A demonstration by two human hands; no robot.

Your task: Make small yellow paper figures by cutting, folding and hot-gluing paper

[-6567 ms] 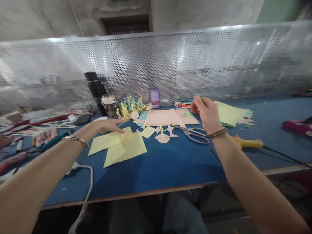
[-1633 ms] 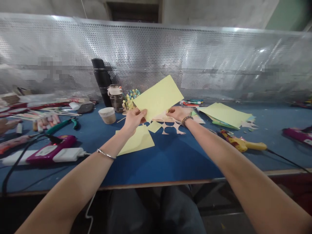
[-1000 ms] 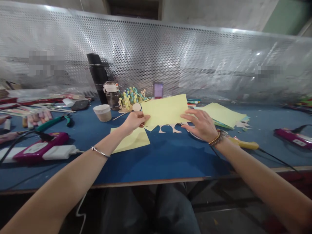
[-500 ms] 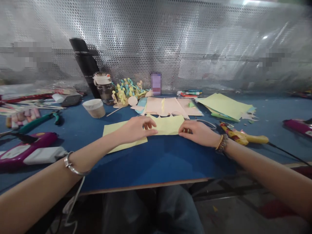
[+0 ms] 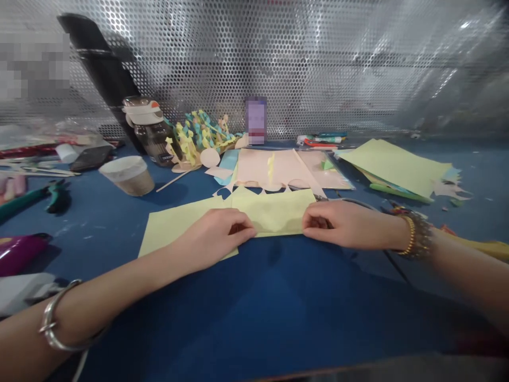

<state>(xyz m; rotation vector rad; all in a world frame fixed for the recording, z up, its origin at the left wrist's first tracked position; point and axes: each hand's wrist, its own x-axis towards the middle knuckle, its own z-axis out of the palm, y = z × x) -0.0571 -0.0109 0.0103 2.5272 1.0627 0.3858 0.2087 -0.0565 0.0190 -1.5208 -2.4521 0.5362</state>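
A strip of pale yellow paper [image 5: 280, 209], seemingly folded along its near edge, lies across the middle of the blue table. My left hand [image 5: 217, 236] is closed, its fingertips pinching the near left part of this strip. At the opposite end, the thumb and fingers of my right hand [image 5: 342, 225] are closed on the near right corner. Another yellow sheet [image 5: 167, 228] lies flat, partly beneath my left hand and forearm. Just beyond the strip are pink paper sheets [image 5: 254, 164] with cut-out edges and a twisted yellow paper piece [image 5: 271, 170].
At the left stand a paper cup [image 5: 131, 178], a drinking bottle [image 5: 149, 132] and a tall black cylinder [image 5: 105, 74]; pliers [image 5: 58, 196] lie nearby. Curled paper pieces [image 5: 202, 132] and a phone [image 5: 255, 119] are behind. Yellow sheets [image 5: 397, 164] and a yellow-handled tool [image 5: 477, 246] lie right.
My left fingertips, apart from each other before, have come together on the paper's near edge. My right hand keeps its pinch. The view has moved closer to the table.
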